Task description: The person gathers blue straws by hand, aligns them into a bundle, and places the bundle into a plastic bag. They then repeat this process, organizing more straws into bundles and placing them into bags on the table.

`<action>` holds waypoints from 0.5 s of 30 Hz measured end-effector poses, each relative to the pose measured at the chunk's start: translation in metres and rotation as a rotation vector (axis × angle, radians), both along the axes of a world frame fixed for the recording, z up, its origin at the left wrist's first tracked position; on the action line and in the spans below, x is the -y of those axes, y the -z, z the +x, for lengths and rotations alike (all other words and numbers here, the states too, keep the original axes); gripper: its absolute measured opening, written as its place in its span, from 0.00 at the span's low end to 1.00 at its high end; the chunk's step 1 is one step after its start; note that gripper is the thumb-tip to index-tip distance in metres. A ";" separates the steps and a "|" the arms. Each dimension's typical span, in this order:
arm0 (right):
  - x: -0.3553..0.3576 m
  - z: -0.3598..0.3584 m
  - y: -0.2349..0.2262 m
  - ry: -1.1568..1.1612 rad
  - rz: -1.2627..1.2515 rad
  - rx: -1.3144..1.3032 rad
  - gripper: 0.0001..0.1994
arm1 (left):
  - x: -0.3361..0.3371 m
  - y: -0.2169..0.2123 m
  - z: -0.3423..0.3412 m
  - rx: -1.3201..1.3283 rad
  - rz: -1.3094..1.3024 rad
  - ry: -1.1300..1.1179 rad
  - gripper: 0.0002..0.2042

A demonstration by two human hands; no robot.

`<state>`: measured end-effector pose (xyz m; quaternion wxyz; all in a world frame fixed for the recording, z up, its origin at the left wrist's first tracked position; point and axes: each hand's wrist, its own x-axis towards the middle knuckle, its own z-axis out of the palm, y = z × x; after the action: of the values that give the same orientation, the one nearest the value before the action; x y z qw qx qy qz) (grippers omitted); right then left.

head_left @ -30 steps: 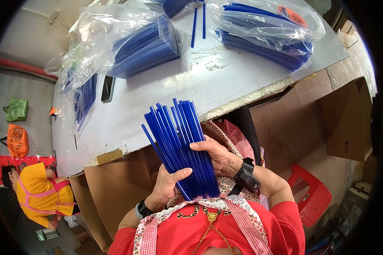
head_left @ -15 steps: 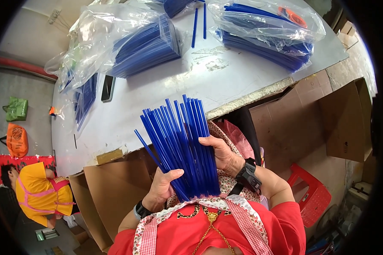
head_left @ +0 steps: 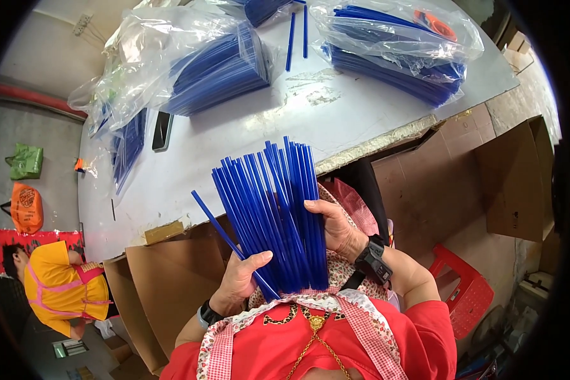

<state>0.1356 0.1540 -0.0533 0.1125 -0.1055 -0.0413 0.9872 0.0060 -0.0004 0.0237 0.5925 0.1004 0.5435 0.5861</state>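
A thick bundle of blue plastic tubes (head_left: pixel 269 221) is held upright against my apron, spread out like a fan at the top. My left hand (head_left: pixel 239 278) grips its lower left side, thumb across the front. On the right side my right hand (head_left: pixel 332 225) is closed round the bundle, thumb in front and fingers hidden behind. One tube (head_left: pixel 215 221) leans out to the left, apart from the others. The tubes' lower ends meet the apron's edge.
On the white table (head_left: pixel 234 133) lie clear bags of blue tubes (head_left: pixel 218 73), another bag (head_left: pixel 392 63) and a dark phone (head_left: pixel 162 132). Cardboard boxes (head_left: pixel 171 278) stand at the table's edge. A red stool (head_left: pixel 465 291) is at right; a person in yellow (head_left: pixel 69 285) is at left.
The bundle's top has shifted slightly right and fanned wider. The leftmost tube tilts further out to the left. My right hand has moved a little to the right.
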 end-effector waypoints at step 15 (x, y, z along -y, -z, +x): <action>0.000 0.002 -0.009 0.018 0.188 0.008 0.32 | -0.003 0.002 0.005 -0.045 0.014 -0.035 0.25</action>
<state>0.1377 0.1541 -0.0447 0.1306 -0.0989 -0.1334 0.9774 0.0107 0.0031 0.0218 0.5689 0.1082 0.5541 0.5980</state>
